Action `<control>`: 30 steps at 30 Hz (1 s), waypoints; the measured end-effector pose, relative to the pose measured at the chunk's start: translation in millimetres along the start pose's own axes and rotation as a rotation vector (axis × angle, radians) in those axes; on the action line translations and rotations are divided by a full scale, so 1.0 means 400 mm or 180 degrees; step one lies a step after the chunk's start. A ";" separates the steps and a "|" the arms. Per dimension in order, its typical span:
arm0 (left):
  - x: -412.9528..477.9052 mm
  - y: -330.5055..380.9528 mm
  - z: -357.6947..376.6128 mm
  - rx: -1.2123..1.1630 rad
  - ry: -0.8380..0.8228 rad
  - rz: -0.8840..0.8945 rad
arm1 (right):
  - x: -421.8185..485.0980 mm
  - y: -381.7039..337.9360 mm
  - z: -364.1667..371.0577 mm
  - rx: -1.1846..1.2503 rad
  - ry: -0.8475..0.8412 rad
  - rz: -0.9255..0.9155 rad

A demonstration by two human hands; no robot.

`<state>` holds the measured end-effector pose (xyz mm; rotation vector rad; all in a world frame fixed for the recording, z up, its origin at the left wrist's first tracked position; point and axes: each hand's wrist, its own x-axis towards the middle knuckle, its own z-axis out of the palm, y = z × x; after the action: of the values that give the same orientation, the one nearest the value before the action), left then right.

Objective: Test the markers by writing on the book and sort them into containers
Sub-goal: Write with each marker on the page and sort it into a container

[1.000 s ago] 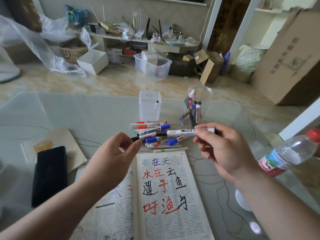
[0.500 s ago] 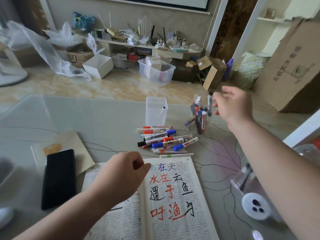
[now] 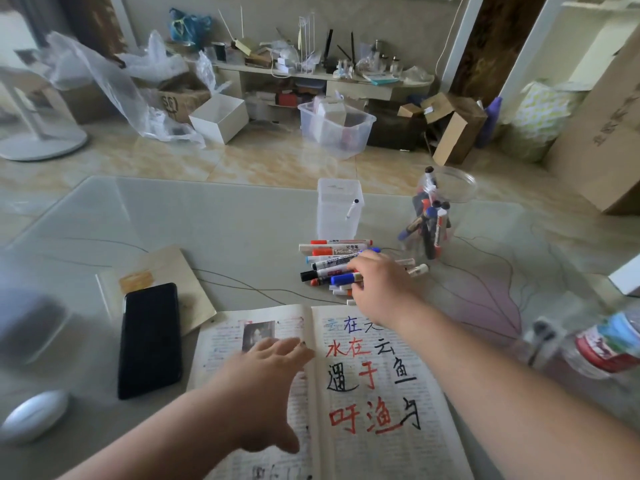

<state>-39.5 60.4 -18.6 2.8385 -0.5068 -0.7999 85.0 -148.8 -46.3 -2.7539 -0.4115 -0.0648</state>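
Left hand lies flat, fingers straight, on the open printed book. Right hand curls over the loose pile of capped markers just beyond the book, can't tell if it's actually gripping one.

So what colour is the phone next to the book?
The phone is black all over; the head view shows it best.

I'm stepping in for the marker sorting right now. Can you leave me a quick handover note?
Left hand lies flat on the open book. Right hand is in the marker pile, fingers on a blue-capped marker; grip unclear.
Done: several markers in the round jar, one in the square container, test writing on the page.
Left: test and sort the pile.
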 end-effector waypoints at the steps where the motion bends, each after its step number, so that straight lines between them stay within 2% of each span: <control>1: 0.004 -0.006 0.017 0.0005 -0.0088 -0.0023 | 0.009 -0.006 0.007 -0.0072 -0.0099 -0.0063; 6: 0.030 -0.019 0.078 0.0058 -0.0128 -0.0096 | 0.039 -0.012 0.036 -0.0499 -0.0463 -0.0123; 13: 0.038 -0.001 0.074 0.0047 -0.0120 -0.0148 | 0.036 0.014 0.042 -0.0335 -0.0289 -0.0167; 15: 0.040 0.008 0.073 0.0055 -0.0082 -0.0147 | 0.022 0.027 0.032 -0.0237 -0.0111 -0.0276; 19: 0.045 0.020 0.069 0.0079 0.0010 -0.0148 | -0.026 0.032 -0.016 0.0142 0.0662 -0.0535; 23: 0.025 0.046 0.034 0.0001 0.0447 -0.0075 | -0.105 0.000 -0.097 0.0975 0.1085 -0.0336; 27: -0.004 0.060 -0.012 -0.0606 0.1304 0.0062 | -0.210 -0.053 -0.181 0.1952 0.1070 0.0061; 30: -0.029 0.073 -0.033 -0.1142 0.1547 0.0199 | -0.295 -0.070 -0.210 0.2313 0.0851 0.0318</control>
<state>-50.0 38.2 5.1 2.5332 -0.3349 -0.1486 -35.6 -185.6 30.4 -2.0093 -0.1723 -0.2098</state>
